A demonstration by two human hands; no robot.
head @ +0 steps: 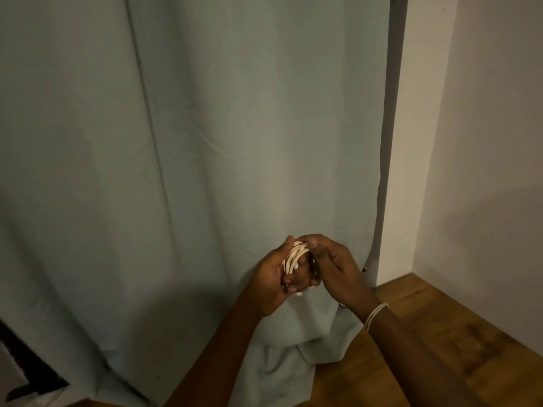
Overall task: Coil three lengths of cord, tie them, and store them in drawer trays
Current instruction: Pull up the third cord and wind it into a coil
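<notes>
A small coil of pale cream cord (294,257) sits between both hands, held in the air in front of a curtain. My left hand (271,282) cups the coil from the left, fingers curled under it. My right hand (330,264) closes over the coil from the right, thumb and forefinger pinching its top. A short cord end pokes out below the fingers. Several turns of similar pale cord (375,314) circle my right wrist. No drawer or tray is in view.
A pale grey-green curtain (205,157) hangs straight ahead and pools on the wooden floor (435,348). A white wall (484,142) forms a corner at the right. A dark object (26,368) shows at the lower left edge.
</notes>
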